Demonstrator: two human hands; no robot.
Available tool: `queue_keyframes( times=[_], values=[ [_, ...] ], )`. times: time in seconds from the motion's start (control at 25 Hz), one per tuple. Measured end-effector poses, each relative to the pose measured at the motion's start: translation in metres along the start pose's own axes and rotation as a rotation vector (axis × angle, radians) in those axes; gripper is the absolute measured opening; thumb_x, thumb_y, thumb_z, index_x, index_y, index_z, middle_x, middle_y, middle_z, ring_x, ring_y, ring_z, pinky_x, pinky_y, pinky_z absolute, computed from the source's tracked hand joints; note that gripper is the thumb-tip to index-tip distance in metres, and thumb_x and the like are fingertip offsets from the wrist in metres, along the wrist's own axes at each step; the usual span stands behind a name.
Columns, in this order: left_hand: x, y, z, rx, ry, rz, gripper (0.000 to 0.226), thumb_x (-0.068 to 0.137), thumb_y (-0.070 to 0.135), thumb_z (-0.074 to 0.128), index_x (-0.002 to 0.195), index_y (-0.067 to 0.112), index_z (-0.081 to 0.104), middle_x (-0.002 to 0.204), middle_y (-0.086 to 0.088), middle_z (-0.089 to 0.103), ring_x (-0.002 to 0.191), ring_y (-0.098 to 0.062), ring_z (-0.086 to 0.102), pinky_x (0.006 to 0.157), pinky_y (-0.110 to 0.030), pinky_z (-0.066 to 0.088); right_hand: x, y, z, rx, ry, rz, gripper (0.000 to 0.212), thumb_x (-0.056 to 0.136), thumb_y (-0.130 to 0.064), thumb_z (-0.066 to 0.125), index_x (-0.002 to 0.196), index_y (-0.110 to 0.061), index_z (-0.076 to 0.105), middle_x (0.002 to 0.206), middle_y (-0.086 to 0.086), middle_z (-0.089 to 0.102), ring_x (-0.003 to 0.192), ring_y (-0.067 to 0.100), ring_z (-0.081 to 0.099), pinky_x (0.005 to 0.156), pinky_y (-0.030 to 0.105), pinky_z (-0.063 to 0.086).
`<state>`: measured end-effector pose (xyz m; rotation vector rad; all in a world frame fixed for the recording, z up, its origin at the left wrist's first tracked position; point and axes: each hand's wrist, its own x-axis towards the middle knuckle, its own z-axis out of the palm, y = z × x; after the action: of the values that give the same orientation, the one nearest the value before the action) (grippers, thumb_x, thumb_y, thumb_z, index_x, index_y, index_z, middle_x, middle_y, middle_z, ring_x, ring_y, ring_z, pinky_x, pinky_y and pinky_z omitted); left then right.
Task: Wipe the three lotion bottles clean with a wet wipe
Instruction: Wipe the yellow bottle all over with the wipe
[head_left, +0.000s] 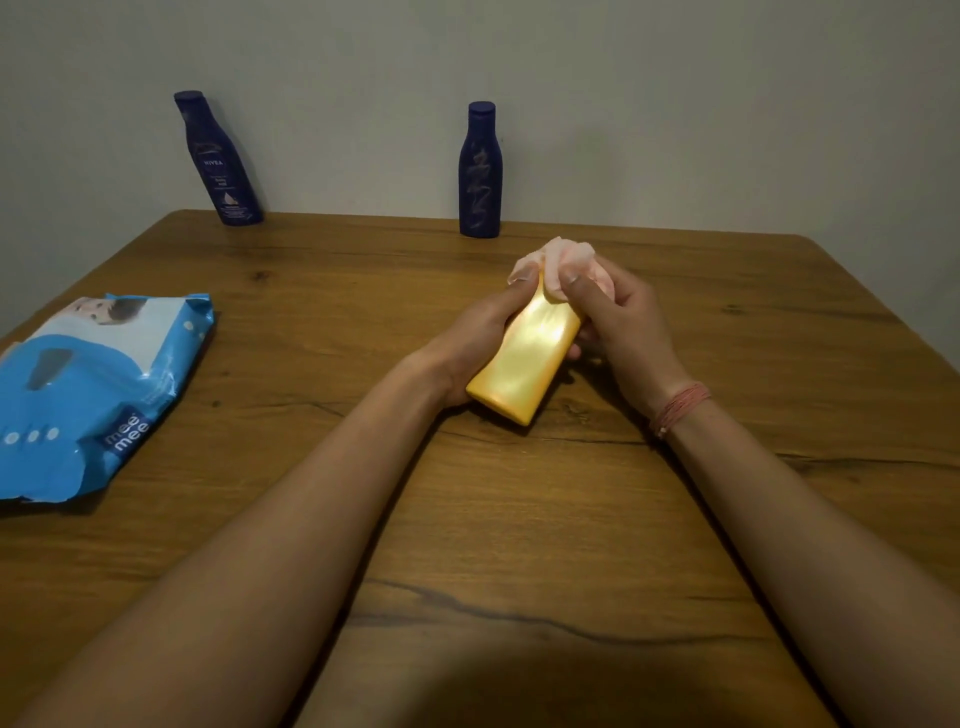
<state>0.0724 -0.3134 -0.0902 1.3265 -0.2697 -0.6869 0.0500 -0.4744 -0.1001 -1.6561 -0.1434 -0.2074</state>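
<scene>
Bottle under work: yellow lotion bottle (524, 356), held above the tabletop (519, 519) near its middle, somewhat toward the far edge. Long axis runs from the near side, base end low and toward the person, up and away toward the far edge, leaning slightly right; cap end points at the far edge. Left hand (483, 338) grips the bottle body from the left side, thumb lying along the upper part, fingers curled underneath. Right hand (618, 317) pinches a crumpled wet wipe (558, 265) against the bottle's top end; the wipe covers the cap. Thread band (678, 408) on the right wrist.

Two dark blue lotion bottles stand upright along the far edge, well apart: left blue bottle (221, 161) near the far left corner, label readable; centre blue bottle (480, 171) with pale smears down its front. Wipes pack (93, 384), blue, lies flat at the left edge.
</scene>
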Motion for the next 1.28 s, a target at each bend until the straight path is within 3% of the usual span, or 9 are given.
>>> queue_keyframes(
  times=[0.24,0.48,0.68,0.84,0.96,1.28],
  values=[
    [-0.003,-0.001,0.004,-0.006,-0.035,0.013,0.051,0.105,0.051,0.031,0.134,0.014,0.052,0.108,-0.011,0.072,0.090,-0.022,0.069,0.084,-0.036,0.054,-0.002,-0.002,-0.003,-0.048,0.179,-0.087,0.022,0.091,-0.031,0.065,0.101,-0.011,0.064,0.086,-0.004,0.066,0.066,-0.002,0.063,0.055,0.018,0.052],
    [-0.002,0.000,-0.001,0.013,-0.019,0.002,0.056,0.103,0.054,0.034,0.139,0.013,0.048,0.104,-0.011,0.071,0.087,-0.022,0.069,0.077,-0.035,0.057,-0.004,-0.002,-0.003,-0.011,-0.051,-0.031,0.018,0.096,-0.034,0.055,0.102,-0.021,0.066,0.087,0.004,0.065,0.066,0.012,0.060,0.056,0.023,0.051],
    [0.003,-0.005,0.003,-0.002,0.050,0.064,0.056,0.104,0.053,0.029,0.135,0.012,0.051,0.107,-0.012,0.071,0.088,-0.022,0.069,0.099,-0.049,0.048,0.002,0.002,-0.005,-0.097,0.156,-0.114,0.008,0.093,-0.030,0.062,0.099,-0.026,0.066,0.091,-0.006,0.067,0.076,-0.003,0.063,0.063,0.016,0.052],
    [0.001,-0.001,0.004,0.100,0.008,0.074,0.052,0.104,0.053,0.030,0.131,0.015,0.052,0.104,-0.009,0.071,0.087,-0.020,0.069,0.082,-0.038,0.055,0.000,0.001,-0.003,-0.127,0.089,-0.170,0.017,0.096,-0.027,0.058,0.109,-0.020,0.066,0.094,-0.007,0.066,0.082,-0.004,0.062,0.064,0.018,0.053],
    [-0.001,0.001,0.000,0.085,-0.073,0.037,0.053,0.104,0.052,0.035,0.135,0.011,0.051,0.100,-0.009,0.072,0.086,-0.022,0.068,0.083,-0.040,0.053,-0.002,-0.001,-0.001,-0.152,-0.003,-0.184,0.015,0.095,-0.026,0.059,0.106,-0.020,0.067,0.094,-0.003,0.066,0.077,-0.003,0.062,0.058,0.017,0.053],
    [0.008,-0.007,0.000,-0.044,0.095,0.101,0.062,0.103,0.057,0.025,0.135,0.012,0.052,0.106,-0.008,0.070,0.087,-0.018,0.068,0.081,-0.034,0.054,0.003,0.005,-0.003,-0.183,0.210,-0.163,0.015,0.093,-0.033,0.062,0.104,-0.025,0.068,0.095,-0.007,0.070,0.091,0.007,0.066,0.079,0.029,0.056]
  ],
)
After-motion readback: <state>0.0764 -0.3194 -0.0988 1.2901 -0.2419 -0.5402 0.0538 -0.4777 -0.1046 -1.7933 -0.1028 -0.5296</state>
